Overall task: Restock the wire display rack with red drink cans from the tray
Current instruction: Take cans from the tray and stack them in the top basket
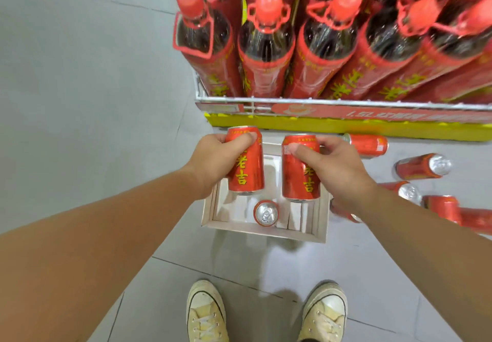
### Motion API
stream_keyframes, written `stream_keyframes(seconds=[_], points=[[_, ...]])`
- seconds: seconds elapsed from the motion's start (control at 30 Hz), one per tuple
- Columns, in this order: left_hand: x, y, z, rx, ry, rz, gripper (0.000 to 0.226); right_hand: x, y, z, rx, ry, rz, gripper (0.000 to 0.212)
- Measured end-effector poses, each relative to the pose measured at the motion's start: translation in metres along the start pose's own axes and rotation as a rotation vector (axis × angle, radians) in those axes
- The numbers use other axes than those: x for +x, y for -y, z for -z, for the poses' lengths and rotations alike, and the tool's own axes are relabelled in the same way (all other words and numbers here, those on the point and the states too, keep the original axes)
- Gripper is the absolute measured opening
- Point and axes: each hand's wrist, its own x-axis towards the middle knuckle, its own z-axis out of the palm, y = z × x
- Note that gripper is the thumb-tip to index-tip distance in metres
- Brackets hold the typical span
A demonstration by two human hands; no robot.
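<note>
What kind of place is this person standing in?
Most likely a shop or supermarket aisle. A wire display rack holds rows of identical large bottles above a printed shelf strip, and loose red cans lie on the tiled floor beside a cardboard tray.

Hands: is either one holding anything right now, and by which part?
Each holds one red can by its upper side wall: left hand on the left can, right hand on the right can.

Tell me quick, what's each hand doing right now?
Left hand: closed around a red can, held above the tray.
Right hand: closed around another red can.
</note>
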Motion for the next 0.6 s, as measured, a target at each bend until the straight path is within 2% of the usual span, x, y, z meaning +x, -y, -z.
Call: stream_keyframes(seconds=[0.23,0.43,0.6], points=[[-0.104,-0.125,0.025,0.052,0.048,-0.085,0.027,-0.090,0.138,0.027,0.005,0.018,0.117,0.026],[-0.207,-0.246,0.050,0.129,0.099,-0.141,0.018,-0.177,0.259,0.059,-0.044,0.003,0.156,0.020],[-0.299,-0.353,0.061,0.167,0.096,-0.218,0.019,-0.255,0.362,0.079,-0.037,-0.091,0.234,0.027]])
